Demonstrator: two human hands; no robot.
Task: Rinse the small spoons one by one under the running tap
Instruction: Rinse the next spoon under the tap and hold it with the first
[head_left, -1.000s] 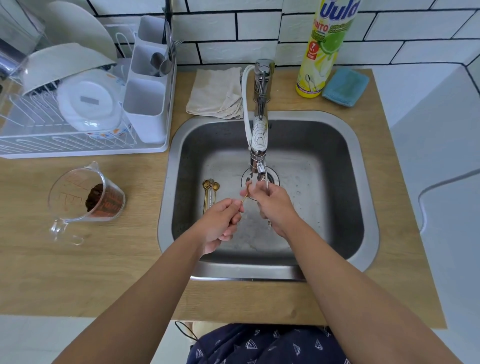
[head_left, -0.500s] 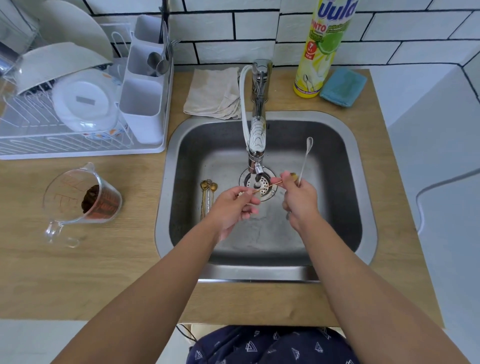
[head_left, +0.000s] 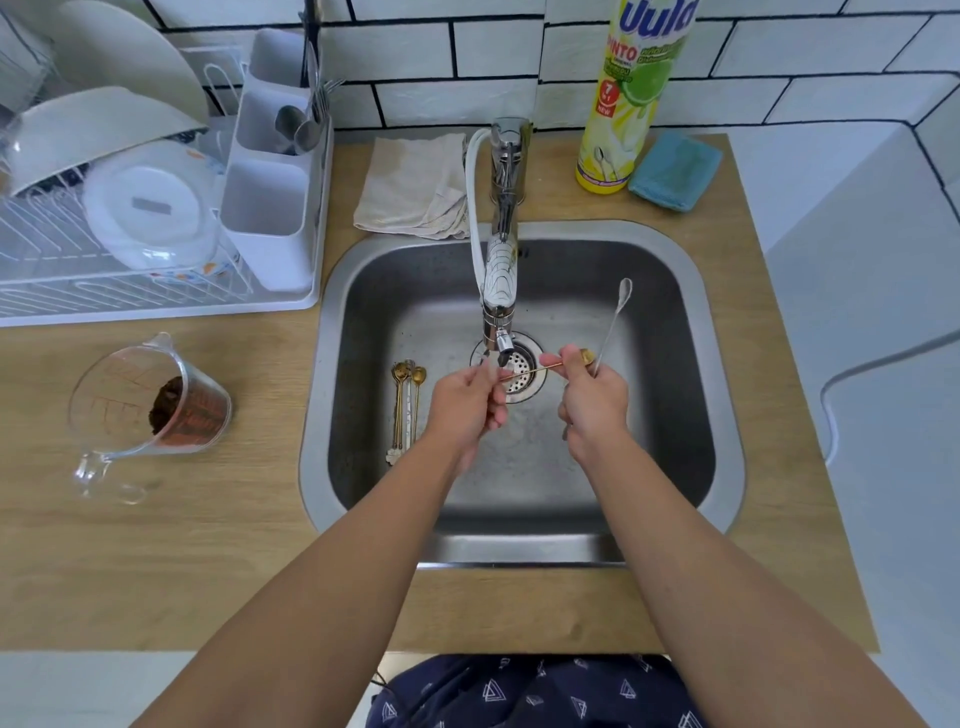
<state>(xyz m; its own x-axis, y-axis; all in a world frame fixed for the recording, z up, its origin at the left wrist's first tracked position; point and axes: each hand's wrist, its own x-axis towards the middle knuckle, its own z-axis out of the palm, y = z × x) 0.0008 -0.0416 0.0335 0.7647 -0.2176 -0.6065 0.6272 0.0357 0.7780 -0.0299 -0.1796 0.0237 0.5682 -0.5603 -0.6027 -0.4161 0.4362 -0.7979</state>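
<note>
Since half a second ago almost nothing has shifted: both my hands hang in the same place over the drain, the gold spoon (head_left: 530, 370) stretched between them as before.

Around me, from big to small: the wooden counter (head_left: 156, 545) frames the steel sink (head_left: 675, 415), with the white dish rack (head_left: 156, 306) at the back left holding plates and a cutlery caddy. Behind the basin stands the tap (head_left: 501, 249), its nozzle ending just above the drain strainer (head_left: 522, 382). A yellow detergent bottle (head_left: 631, 93) stands at the back right, a blue sponge (head_left: 675, 169) just beside it, and a beige cloth (head_left: 415, 187) lies left of the tap base. A clear measuring jug (head_left: 150, 405) with brown residue lies tipped on the counter to the left.

My left hand (head_left: 462, 405) pinches one end of the gold spoon beneath the nozzle. My right hand (head_left: 592, 400) pinches the bowl end, and its curled fingers also grip a silver spoon (head_left: 615, 317) that sticks up and away. More small spoons (head_left: 408, 402) lie together on the sink floor, left of the drain.
</note>
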